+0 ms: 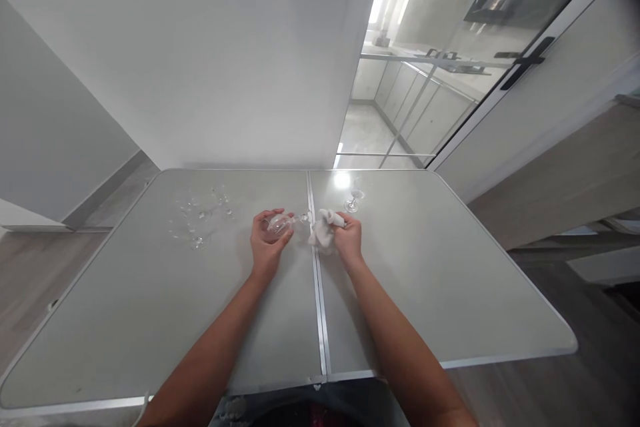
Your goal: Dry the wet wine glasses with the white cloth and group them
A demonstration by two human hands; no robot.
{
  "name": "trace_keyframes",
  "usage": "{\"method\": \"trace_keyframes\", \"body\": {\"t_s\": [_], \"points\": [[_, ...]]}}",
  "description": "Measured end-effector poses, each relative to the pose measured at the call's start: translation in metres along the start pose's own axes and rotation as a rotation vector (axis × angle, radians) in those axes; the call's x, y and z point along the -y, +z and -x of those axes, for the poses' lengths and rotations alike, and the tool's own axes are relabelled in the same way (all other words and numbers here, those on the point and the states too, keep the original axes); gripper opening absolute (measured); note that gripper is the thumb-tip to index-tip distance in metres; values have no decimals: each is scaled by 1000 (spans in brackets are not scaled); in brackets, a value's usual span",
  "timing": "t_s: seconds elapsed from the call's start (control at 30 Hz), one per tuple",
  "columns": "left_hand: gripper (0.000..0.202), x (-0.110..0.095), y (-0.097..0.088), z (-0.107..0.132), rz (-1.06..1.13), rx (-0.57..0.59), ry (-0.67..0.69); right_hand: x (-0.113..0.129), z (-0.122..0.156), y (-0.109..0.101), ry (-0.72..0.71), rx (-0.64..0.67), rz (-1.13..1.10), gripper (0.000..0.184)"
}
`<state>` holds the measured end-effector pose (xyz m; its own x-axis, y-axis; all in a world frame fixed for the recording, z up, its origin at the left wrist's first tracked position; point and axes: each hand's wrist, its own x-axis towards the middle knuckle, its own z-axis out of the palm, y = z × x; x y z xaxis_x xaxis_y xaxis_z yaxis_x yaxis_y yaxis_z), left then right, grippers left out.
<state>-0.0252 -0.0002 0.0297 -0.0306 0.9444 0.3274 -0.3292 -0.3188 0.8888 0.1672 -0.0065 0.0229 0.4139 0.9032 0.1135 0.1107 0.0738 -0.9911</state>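
Glass (281, 224) in my left hand (267, 240), bowl cupped in the fingers, lying sideways with its stem pointing right toward the table's centre seam; its foot (304, 217) sits just at that seam. My right hand (349, 238) is clenched on a white cloth (323, 228), bunched up, touching or very nearly touching the glass foot, I can't tell which. Both hands hover low over the middle of the grey table (425, 293), left one just left of the seam, right one just right of it. Another stemmed glass (354, 201) stands upright behind my right hand, near but apart from it. Cluster of clear glasses (200, 220) on the left half of the table, well apart from my left hand; exact count hard to tell, they are transparent and small.
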Motion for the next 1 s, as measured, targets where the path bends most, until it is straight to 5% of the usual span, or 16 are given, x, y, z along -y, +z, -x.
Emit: {"method": "trace_keyframes", "body": {"t_s": [0.13,0.33,0.4,0.5,0.6,0.8,1.0], "points": [[59,-2,-3,-3,-16,-40,3,11,-6,-12,-86,-103,-52,25],[57,3,-5,0,-61,13,10,23,14,8,-413,195,235,21],[58,3,-5,1,-84,10,14,19,21,17,-432,274,284,14],[59,4,-5,3,-116,39,7,8,25,24,-466,348,486,34],[61,6,-4,5,-113,113,3,-2,25,27,-518,351,672,19],[85,17,-4,2,-38,173,60,7,18,11,-604,175,827,18],[36,26,-12,3,-207,131,3,41,-27,-80,-437,-326,709,31]]}}
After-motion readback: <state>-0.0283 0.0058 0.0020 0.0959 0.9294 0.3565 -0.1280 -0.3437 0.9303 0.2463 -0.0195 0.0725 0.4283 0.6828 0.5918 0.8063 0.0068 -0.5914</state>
